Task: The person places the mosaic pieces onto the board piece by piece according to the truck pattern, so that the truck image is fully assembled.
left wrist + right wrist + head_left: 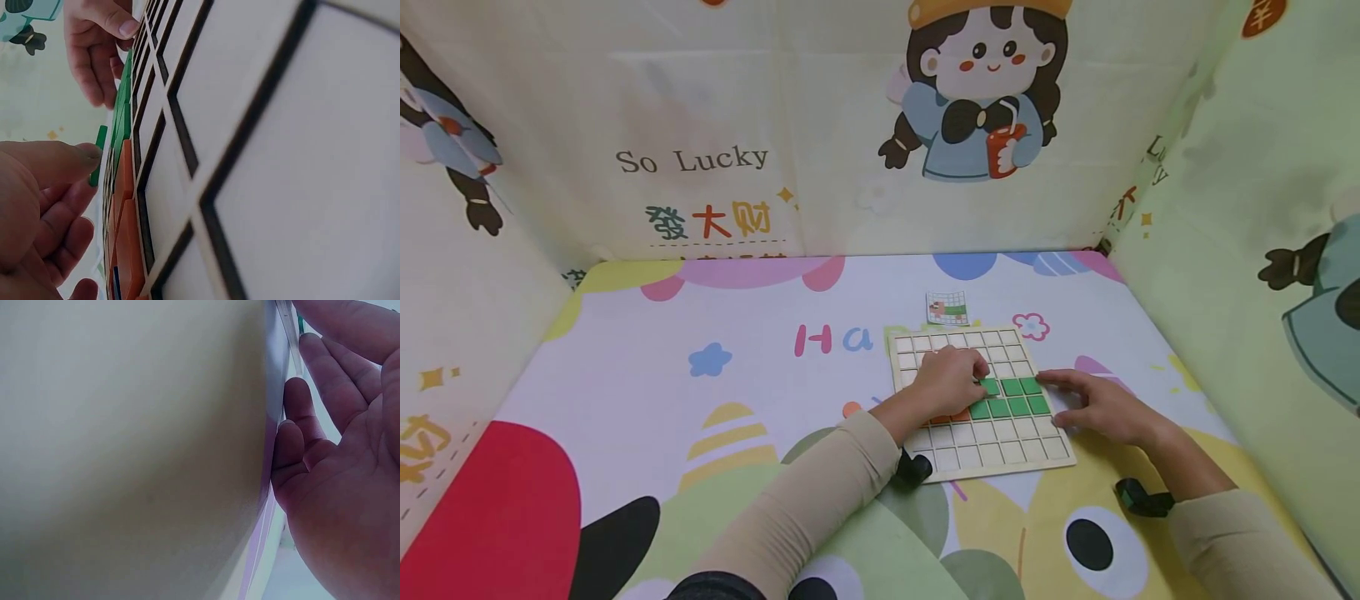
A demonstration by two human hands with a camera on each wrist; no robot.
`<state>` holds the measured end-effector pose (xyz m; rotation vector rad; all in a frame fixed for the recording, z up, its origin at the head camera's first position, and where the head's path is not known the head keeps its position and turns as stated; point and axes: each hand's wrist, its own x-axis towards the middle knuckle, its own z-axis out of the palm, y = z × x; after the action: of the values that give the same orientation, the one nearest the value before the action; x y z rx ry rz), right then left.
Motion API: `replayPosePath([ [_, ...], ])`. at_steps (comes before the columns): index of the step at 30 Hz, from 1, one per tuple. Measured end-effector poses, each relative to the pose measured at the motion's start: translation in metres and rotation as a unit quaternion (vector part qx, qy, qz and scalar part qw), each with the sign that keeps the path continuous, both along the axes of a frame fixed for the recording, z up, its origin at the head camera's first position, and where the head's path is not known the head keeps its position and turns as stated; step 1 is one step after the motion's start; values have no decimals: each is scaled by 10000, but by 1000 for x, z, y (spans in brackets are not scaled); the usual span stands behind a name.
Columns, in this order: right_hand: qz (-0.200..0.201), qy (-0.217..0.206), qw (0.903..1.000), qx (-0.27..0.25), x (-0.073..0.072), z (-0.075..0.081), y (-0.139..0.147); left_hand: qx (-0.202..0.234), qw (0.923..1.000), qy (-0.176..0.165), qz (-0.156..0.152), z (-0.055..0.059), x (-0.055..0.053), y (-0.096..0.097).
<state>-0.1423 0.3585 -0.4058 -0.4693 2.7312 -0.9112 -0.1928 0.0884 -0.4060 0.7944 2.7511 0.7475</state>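
A small green square tile (102,135) is pinched between the thumb and fingers of my left hand (949,380), just over the wooden grid board (1022,451). Green tiles (1018,406) fill cells in two rows near the board's middle. Orange tiles (129,247) lie beside them, partly hidden by the left hand and wrist in the head view. My right hand (1107,407) is at the board's right edge, its fingers extended and its fingertips against the rim.
A small pattern card (947,309) with a coloured grid picture lies behind the board. The tabletop cloth (625,358) has cartoon prints, and printed curtains (835,150) surround the table on three sides.
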Motion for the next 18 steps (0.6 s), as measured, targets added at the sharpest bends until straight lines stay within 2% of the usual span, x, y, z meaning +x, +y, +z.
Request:
replayPosePath([
  [18, -24, -23, 10000, -39, 0, -1, 1, -41, 9999, -140, 54, -5, -2, 4],
])
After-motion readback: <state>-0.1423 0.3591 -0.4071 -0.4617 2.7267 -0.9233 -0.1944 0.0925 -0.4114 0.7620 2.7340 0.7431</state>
